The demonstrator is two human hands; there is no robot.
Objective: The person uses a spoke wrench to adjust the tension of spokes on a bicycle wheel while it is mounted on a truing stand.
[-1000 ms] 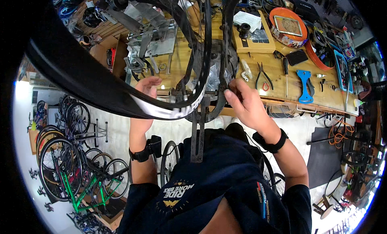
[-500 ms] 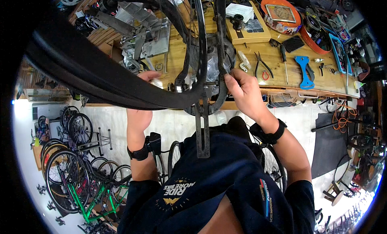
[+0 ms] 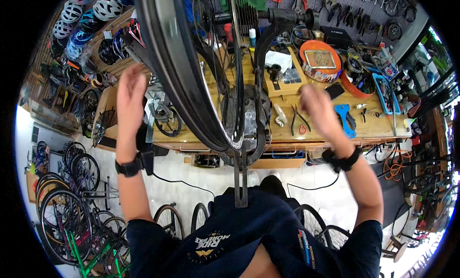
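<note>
A bicycle wheel [image 3: 175,81] with a black tyre stands upright in a dark truing stand [image 3: 262,52]. The stand's slotted metal bar [image 3: 241,191] points toward my chest. To the left of the wheel, my left hand [image 3: 131,93] is raised with its fingers stretched out, holding nothing visible. My right hand [image 3: 317,108] hovers right of the stand, over the bench, smeared by motion with its fingers bent; whether it holds anything is unclear. Nearest to it lie pliers [image 3: 300,121] with their handles spread and a blue flat tool [image 3: 344,120].
The wooden bench [image 3: 282,134] carries a yellow box [image 3: 286,88], an orange round tin [image 3: 321,57] and a blue tray [image 3: 385,93]. Helmets [image 3: 108,7] hang at the back left, tools on the far wall. Bicycles [image 3: 67,206] stand at the left; a cable [image 3: 182,182] crosses the floor.
Both hands have left the lower part of the stand and moved apart, the left hand to the left, the right hand to the right. The view has tilted up, showing more wall.
</note>
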